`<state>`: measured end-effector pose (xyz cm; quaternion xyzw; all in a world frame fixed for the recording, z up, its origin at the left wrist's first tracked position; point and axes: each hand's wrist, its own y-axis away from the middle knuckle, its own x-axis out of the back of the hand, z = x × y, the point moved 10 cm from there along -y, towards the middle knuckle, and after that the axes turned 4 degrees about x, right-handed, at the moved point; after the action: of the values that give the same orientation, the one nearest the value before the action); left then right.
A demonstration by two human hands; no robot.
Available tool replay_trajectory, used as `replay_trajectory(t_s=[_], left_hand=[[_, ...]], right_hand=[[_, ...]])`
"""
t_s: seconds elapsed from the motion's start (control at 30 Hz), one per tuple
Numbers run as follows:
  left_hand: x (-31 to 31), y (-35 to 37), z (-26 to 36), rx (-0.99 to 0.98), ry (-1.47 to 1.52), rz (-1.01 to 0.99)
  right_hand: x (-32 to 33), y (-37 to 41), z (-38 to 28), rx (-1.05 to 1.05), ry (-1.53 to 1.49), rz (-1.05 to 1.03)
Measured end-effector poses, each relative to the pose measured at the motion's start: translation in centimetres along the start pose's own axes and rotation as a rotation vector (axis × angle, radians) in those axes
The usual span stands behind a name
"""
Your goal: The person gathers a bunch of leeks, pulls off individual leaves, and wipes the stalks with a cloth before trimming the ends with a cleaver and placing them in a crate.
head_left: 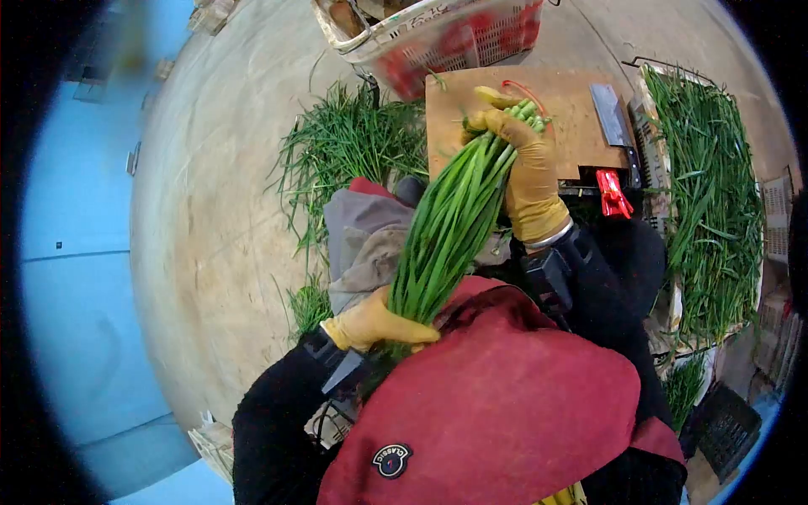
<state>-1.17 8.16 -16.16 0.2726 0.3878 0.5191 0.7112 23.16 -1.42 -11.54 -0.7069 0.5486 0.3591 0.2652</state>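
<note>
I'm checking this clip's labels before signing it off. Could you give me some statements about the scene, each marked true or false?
1. The right hand grips the bunch of greens near its pale ends. True.
2. The left hand is empty. False: the left hand holds the bunch of greens at its leafy end.
3. The knife has its blade over the board. True.
4. The crate on the right is filled with red fruit. False: the crate on the right holds long green leaves.
5. Loose greens lie left of the board. True.
</note>
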Motion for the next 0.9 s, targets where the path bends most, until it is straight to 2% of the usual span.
replay_trajectory(t_s=[0.03,0.13,0.17,0.27,0.3,0.33,0.37,0.4,0.43,0.47,0.5,0.53,0.6,0.7,0.73,0.77,0.83,0.87,0.9], left_hand=[[0.0,0.6,0.4,-0.029,0.018,0.017],[2.0,3.0,0.0,0.046,-0.007,0.116],[3.9,4.0,-1.0,0.035,-0.068,0.212],[7.2,6.3,-4.2,0.065,-0.118,0.306],[7.7,6.8,-5.1,0.096,-0.111,0.336],[8.1,7.4,-5.8,0.130,-0.103,0.367],[8.5,7.9,-6.5,0.163,-0.095,0.399],[8.7,8.3,-7.1,0.153,-0.083,0.416],[8.9,8.6,-7.7,0.140,-0.072,0.434],[9.1,8.9,-8.1,0.126,-0.059,0.451],[9.1,9.2,-8.5,0.141,-0.037,0.454],[9.2,9.5,-8.8,0.157,-0.014,0.458],[9.5,10.2,-9.5,0.189,-0.006,0.475],[9.9,11.1,-9.8,0.235,-0.028,0.503],[9.8,11.4,-9.5,0.246,-0.020,0.505],[9.8,11.7,-9.4,0.254,-0.014,0.504],[10.7,12.5,-9.4,0.243,-0.050,0.536],[11.1,13.0,-9.5,0.238,-0.067,0.552],[11.4,13.4,-9.5,0.245,-0.084,0.554]], right_hand=[[-0.4,0.0,1.2,-0.098,0.015,-0.098],[-0.9,1.5,2.8,-0.291,-0.065,-0.212],[0.3,1.2,4.4,-0.345,-0.067,-0.259],[9.1,1.0,10.9,-0.607,0.232,-0.201],[11.7,2.6,13.2,-0.686,0.330,-0.251],[13.6,4.1,14.9,-0.755,0.609,-0.317],[16.0,5.7,17.1,-0.826,0.760,-0.378],[20.1,7.0,21.6,-0.799,0.828,-0.425],[22.0,7.7,24.3,-0.409,1.289,-0.835],[24.2,9.4,25.9,-0.497,1.406,-0.926],[24.2,10.2,23.9,-0.616,1.549,-0.921],[24.5,10.8,23.5,-0.669,1.695,-0.969],[29.2,12.1,27.2,-0.699,1.815,-1.058],[26.5,10.9,24.3,-0.680,1.625,-0.977],[25.4,9.8,23.4,-0.495,1.666,-1.024],[24.3,8.5,22.3,-0.483,1.560,-0.971],[21.9,5.6,19.6,-0.599,1.301,-0.694],[17.7,4.8,16.2,-0.716,1.134,-0.473],[14.6,3.9,14.3,-0.551,0.979,-0.447]])
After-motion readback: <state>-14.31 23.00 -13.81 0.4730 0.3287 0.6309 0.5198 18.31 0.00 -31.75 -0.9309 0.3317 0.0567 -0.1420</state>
